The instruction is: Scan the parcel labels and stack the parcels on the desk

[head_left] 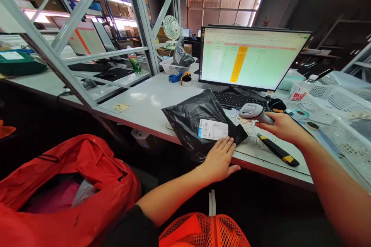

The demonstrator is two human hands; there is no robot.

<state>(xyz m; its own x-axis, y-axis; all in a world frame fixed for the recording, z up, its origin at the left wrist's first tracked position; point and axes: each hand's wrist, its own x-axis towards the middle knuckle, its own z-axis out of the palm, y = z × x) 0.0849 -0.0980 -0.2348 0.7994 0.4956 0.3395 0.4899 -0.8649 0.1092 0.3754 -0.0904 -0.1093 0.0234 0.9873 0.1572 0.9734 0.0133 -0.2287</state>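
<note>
A black plastic mailer bag lies at the front edge of the white desk, partly hanging over it. On its upper side is a white shipping label with a blue strip. My left hand rests flat on the bag just below the label, fingers stretched out. My right hand is closed around the handle of a white-grey barcode scanner, held above the desk to the right of the bag. Below the scanner lies a black and yellow utility knife.
Behind the bag stand a keyboard and a monitor showing a spreadsheet. White plastic baskets and a bottle are at right. A red bag gapes open at lower left, beside an orange mesh bag. Metal posts rise at left.
</note>
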